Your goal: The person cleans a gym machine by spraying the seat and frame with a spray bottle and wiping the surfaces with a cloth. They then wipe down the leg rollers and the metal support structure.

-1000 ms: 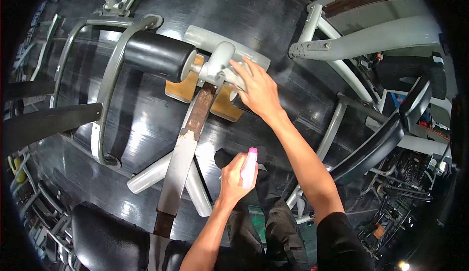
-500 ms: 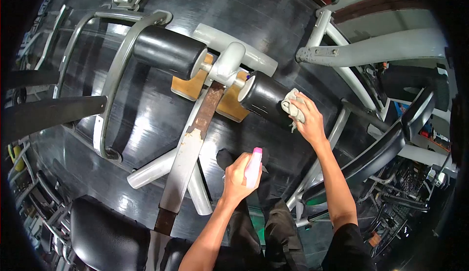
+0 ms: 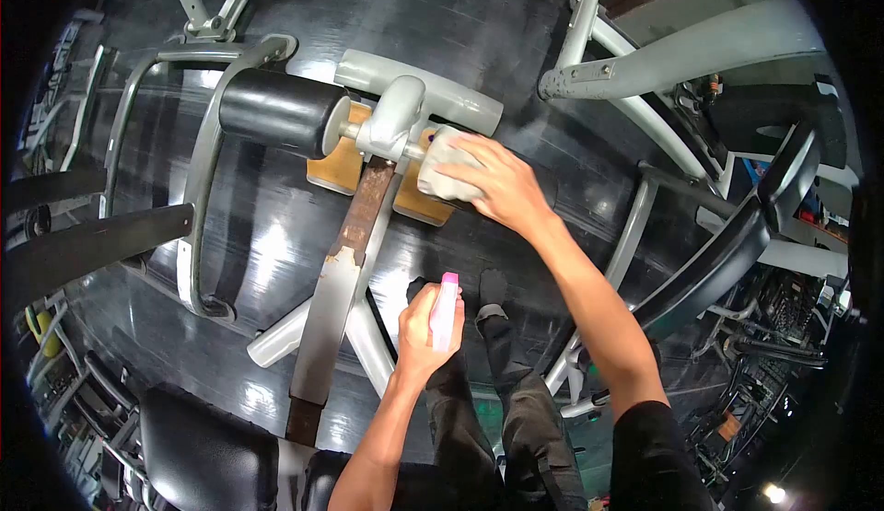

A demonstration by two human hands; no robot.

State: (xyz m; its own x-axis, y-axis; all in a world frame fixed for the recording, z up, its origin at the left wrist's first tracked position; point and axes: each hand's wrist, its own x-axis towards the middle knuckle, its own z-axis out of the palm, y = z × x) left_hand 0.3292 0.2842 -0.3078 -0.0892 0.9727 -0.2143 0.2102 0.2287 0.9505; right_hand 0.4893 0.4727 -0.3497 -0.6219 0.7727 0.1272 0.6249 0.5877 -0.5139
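Observation:
My right hand point(image 3: 502, 187) presses a whitish cloth point(image 3: 444, 168) against the inner end of the right black roller pad, with the fingers spread over it. Hand and cloth hide most of that pad. A matching left roller pad point(image 3: 281, 113) sits across the grey metal hub point(image 3: 394, 117). Lower down, my left hand point(image 3: 422, 334) is wrapped around a pale spray bottle point(image 3: 445, 316) with a pink tip, held above the floor and apart from the machine.
A worn grey beam point(image 3: 327, 304) runs from the hub down to a black padded seat point(image 3: 207, 456). Tan boards point(image 3: 336, 166) lie beneath the rollers. Grey machine frames point(image 3: 681, 74) and a black bench pad point(image 3: 704, 276) stand on the right. A curved rail point(image 3: 204, 166) stands left.
My right hand has slid the cloth leftward along the right roller, from its outer end to its inner end. The view has shifted somewhat; my left hand still grips the spray bottle.

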